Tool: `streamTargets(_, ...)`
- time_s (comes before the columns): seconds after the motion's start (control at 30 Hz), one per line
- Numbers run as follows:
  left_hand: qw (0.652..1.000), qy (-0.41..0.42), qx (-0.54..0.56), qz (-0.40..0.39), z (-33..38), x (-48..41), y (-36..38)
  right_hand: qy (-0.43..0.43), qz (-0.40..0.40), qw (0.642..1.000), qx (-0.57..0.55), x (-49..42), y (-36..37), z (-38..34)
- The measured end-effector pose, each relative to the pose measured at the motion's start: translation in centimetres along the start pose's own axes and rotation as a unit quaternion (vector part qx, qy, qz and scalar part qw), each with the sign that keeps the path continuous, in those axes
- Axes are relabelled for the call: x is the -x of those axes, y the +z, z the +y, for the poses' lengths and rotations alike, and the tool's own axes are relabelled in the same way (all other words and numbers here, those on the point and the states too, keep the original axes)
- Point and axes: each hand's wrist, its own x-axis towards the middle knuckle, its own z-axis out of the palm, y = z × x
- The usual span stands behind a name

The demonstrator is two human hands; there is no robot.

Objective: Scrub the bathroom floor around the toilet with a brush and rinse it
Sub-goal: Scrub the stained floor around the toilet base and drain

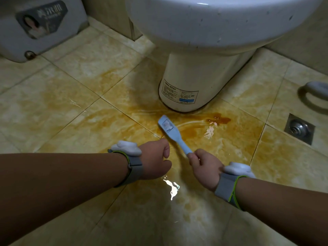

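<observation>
The scrubbing step is in hand. The right hand [204, 167] is clamped around the end of the handle of a pale blue scrub brush [173, 134], whose head lies bristle-side down on the wet tiled floor [71, 107] just in front of the toilet pedestal [191, 82]. The left hand [156, 160] hangs beside it, curled into a loose fist and holding nothing, close to the brush handle but not touching it. Both wrists carry grey straps with a white device on top. Brown-orange staining spreads across the tiles around the pedestal's base, with a darker puddle [219, 119] just to the right of the brush head, and the glare on the floor shows a film of water. A square floor drain [300, 128] sits well apart to the right. Judging by how much stain remains, the scrubbing is far from finished. The next move likely calls for firm back-and-forth strokes toward the dark puddle and along the seam at the pedestal's base, then rinsing toward the drain.
</observation>
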Motion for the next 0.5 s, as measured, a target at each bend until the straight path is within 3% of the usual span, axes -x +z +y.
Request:
streamTargets(0.07,1.000,0.001,0.001,-0.001,-0.3,0.1,0.0,0.005,0.010,0.999,0.033,-0.6,0.0,0.5)
streamTargets(0.17,1.000,-0.002,0.007,-0.005,-0.7,0.3,0.0,0.128,0.101,0.986,0.040,-1.7,-0.9,1.5)
streamTargets(0.23,1.000,-0.005,0.004,-0.004,-0.9,0.2,0.0,0.162,0.121,0.979,0.023,-2.0,-1.3,1.9)
streamTargets(0.33,1.000,-0.004,0.001,0.002,-1.1,0.0,-0.1,0.082,0.103,0.991,0.009,-0.6,-0.6,1.3)
streamTargets(0.43,0.999,0.008,-0.032,-0.002,-1.5,0.1,0.0,-0.035,0.000,0.999,0.012,1.6,1.0,0.6)
streamTargets(0.5,0.999,0.009,-0.053,-0.008,-1.9,0.4,0.1,-0.045,-0.035,0.998,0.028,1.8,1.4,1.0)
